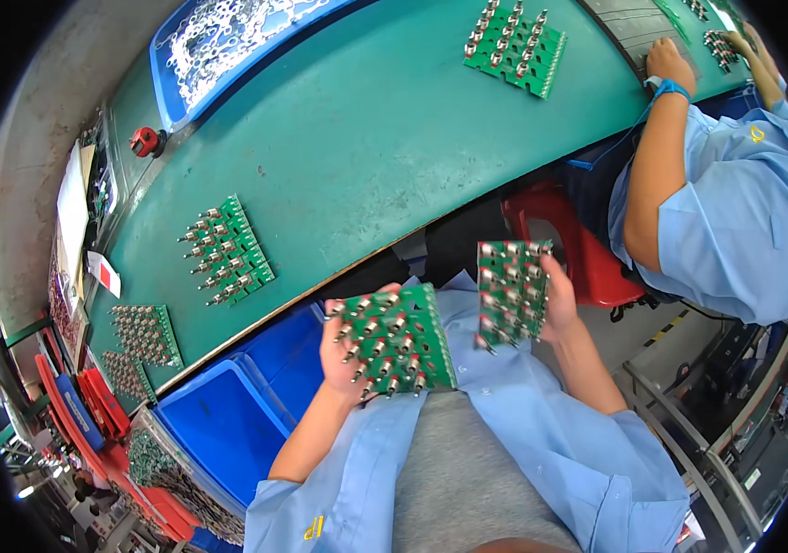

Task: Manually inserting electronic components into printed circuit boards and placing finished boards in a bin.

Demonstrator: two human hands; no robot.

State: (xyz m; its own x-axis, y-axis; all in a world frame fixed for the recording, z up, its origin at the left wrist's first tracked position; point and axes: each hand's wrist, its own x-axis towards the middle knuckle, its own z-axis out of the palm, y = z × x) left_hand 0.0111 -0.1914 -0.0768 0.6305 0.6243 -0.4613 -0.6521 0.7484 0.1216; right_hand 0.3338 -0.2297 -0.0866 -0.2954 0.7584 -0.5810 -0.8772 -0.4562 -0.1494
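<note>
My left hand (337, 358) holds a green circuit board (434, 343) in front of my body. Rows of metal cylindrical parts with shafts stand up from its face. In my right hand (559, 297) is a second board, a populated circuit board (512, 293) of like make, gripped at its right edge and tilted. A gap lies between the two boards. The fingers of both hands are partly hidden behind the boards.
On the green table (338, 166) lie a board group (228, 251) at left, another board group (515, 51) at far right, and stacked boards (147, 336). A blue tray (169, 101) holds metal rings. Blue bins (219, 415) stand below. A co-worker (725, 203) sits at right.
</note>
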